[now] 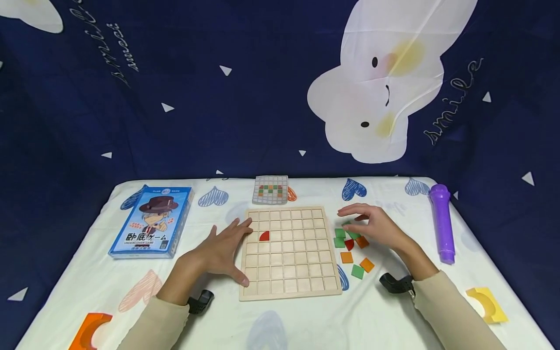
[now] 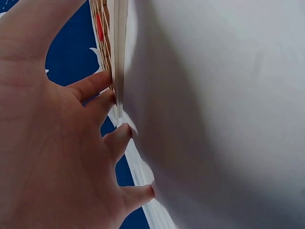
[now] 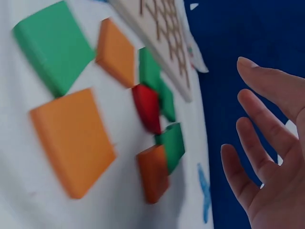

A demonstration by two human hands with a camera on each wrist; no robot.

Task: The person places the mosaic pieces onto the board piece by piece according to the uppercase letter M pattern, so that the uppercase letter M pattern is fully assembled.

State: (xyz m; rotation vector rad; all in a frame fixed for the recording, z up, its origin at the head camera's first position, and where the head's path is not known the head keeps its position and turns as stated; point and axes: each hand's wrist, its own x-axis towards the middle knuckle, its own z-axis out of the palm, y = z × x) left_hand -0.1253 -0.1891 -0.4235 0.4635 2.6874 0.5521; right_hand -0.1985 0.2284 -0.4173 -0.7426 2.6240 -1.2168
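Observation:
A square wooden grid board (image 1: 292, 258) lies on the table, with a red quarter-round piece (image 1: 264, 236) in one cell toward its upper left. My left hand (image 1: 218, 252) has its fingers spread along the board's left side, the thumb and a fingertip touching the rim. To the right of the board lies a loose group of square tiles, among them a green tile (image 1: 357, 271), an orange tile (image 1: 346, 257) and a second red piece (image 1: 349, 244). Above the far end of this group hovers my right hand (image 1: 379, 224), fingers loosely bent and nothing between them.
Behind the board is a small pattern card (image 1: 270, 190) with coloured squares. A blue game box (image 1: 150, 222) lies at left, a purple tube (image 1: 443, 223) at right. An orange arched block (image 1: 89, 331) and a yellow arched block (image 1: 487, 305) sit near the front corners.

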